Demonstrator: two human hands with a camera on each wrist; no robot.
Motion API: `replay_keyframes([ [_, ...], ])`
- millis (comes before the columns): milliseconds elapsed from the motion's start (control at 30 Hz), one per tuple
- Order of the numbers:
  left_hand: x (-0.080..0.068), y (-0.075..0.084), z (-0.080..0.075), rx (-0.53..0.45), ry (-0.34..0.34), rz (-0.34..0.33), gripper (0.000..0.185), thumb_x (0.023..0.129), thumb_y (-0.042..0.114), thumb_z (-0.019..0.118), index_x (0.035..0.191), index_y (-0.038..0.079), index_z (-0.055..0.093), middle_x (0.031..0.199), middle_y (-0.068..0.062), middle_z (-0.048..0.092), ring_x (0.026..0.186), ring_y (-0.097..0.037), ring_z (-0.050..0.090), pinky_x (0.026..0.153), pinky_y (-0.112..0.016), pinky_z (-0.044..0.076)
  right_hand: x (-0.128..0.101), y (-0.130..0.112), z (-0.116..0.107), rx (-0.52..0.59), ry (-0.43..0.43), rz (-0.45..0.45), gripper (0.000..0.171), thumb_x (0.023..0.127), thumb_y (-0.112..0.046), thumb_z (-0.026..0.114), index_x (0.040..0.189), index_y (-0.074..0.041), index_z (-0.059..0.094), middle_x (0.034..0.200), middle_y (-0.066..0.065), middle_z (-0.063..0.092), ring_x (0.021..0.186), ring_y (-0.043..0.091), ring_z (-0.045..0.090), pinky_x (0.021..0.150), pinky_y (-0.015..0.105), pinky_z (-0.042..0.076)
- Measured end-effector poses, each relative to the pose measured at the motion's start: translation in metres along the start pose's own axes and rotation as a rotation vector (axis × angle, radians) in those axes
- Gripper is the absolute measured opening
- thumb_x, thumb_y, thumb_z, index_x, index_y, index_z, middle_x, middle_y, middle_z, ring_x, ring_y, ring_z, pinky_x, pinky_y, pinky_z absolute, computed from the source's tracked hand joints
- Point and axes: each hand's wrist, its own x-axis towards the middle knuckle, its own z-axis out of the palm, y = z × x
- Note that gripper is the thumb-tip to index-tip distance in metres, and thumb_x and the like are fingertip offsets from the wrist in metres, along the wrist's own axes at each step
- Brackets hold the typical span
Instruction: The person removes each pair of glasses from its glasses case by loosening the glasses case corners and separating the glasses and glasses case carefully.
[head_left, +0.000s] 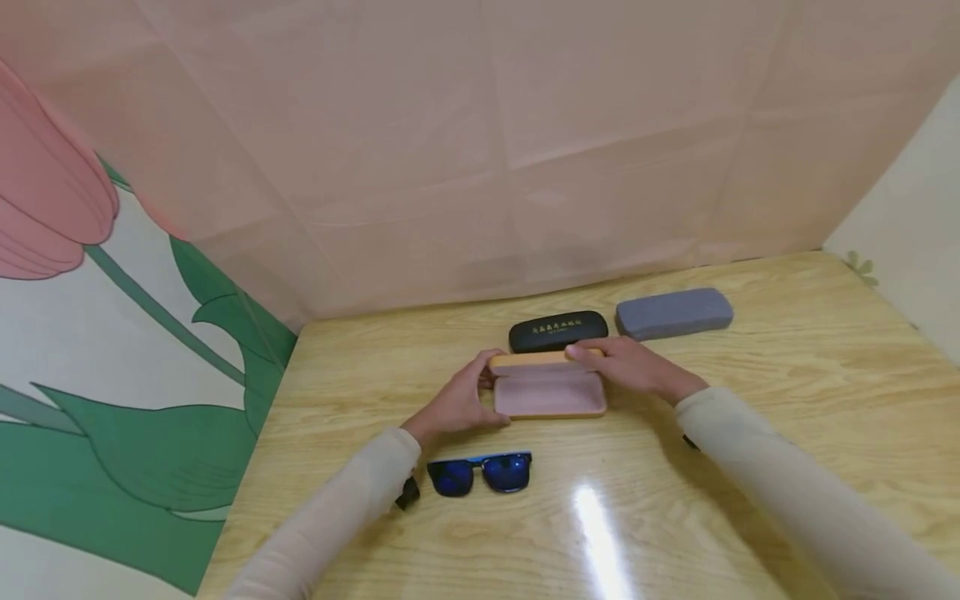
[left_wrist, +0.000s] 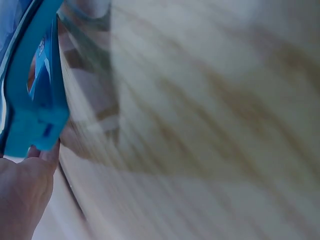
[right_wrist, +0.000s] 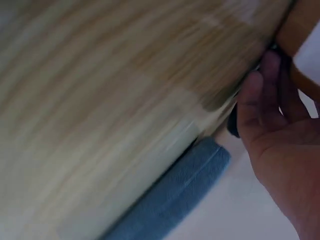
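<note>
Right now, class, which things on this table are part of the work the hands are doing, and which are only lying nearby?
In the work:
- open pink case, lid held up
- left hand at its left end
- right hand on the lid's edge
- blue sunglasses, nearest the case

Lying about:
- black case, shut
- grey case, shut
- wooden table

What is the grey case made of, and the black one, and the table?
The grey case looks wrapped in matte fabric, maybe felt: dull, slightly fuzzy, no shine. The black case seems smooth hard plastic or faux leather, with gold printed lettering; which one is hard to tell. The table looks like glossy light wood or wood-look laminate: grain lines and a bright glare streak.
</note>
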Motion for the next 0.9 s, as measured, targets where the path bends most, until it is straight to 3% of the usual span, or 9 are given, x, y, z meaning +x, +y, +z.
replay_keyframes([
  [200, -0.0010, 0.0038, 0.0017, -0.016, 0.006, 0.008, 0.101, 0.068, 0.010, 0.092, 0.148, 0.022, 0.032, 0.140, -0.005, 0.053, 0.119, -0.021, 0.060, 0.105, -0.035, 0.049, 0.0014, -0.0021, -0.0036, 0.104, -0.096, 0.030, 0.072, 0.097, -0.068, 0.040, 0.150, -0.018, 0.046, 0.154, 0.015, 0.045, 0.141, 0.042, 0.040, 0.111, 0.063, 0.035],
  [433, 0.0008, 0.0026, 0.0012, 0.028, 0.033, 0.020, 0.098, 0.065, 0.014, 0.094, 0.146, 0.020, 0.038, 0.138, -0.005, 0.056, 0.116, -0.019, 0.063, 0.101, -0.030, 0.052, 0.0028, -0.0044, -0.0041, 0.152, -0.110, 0.035, 0.070, 0.096, -0.067, 0.044, 0.147, -0.018, 0.050, 0.153, 0.015, 0.046, 0.142, 0.041, 0.041, 0.113, 0.062, 0.035],
  [700, 0.0014, 0.0019, 0.0008, 0.049, 0.066, 0.044, 0.088, 0.061, 0.017, 0.096, 0.136, 0.016, 0.050, 0.130, -0.003, 0.061, 0.109, -0.014, 0.064, 0.094, -0.025, 0.054, -0.0008, -0.0062, -0.0015, 0.110, -0.115, 0.006, 0.062, 0.097, -0.065, 0.044, 0.143, -0.026, 0.055, 0.153, 0.013, 0.047, 0.143, 0.042, 0.039, 0.112, 0.064, 0.034],
  [900, 0.0013, 0.0021, 0.0016, 0.066, 0.063, 0.055, 0.087, 0.062, 0.019, 0.096, 0.137, 0.019, 0.053, 0.133, -0.003, 0.061, 0.110, -0.015, 0.065, 0.092, -0.025, 0.055, -0.0015, -0.0052, 0.0015, 0.050, -0.096, -0.103, 0.053, 0.101, -0.059, 0.043, 0.143, -0.029, 0.055, 0.149, 0.010, 0.052, 0.138, 0.038, 0.046, 0.109, 0.063, 0.037],
])
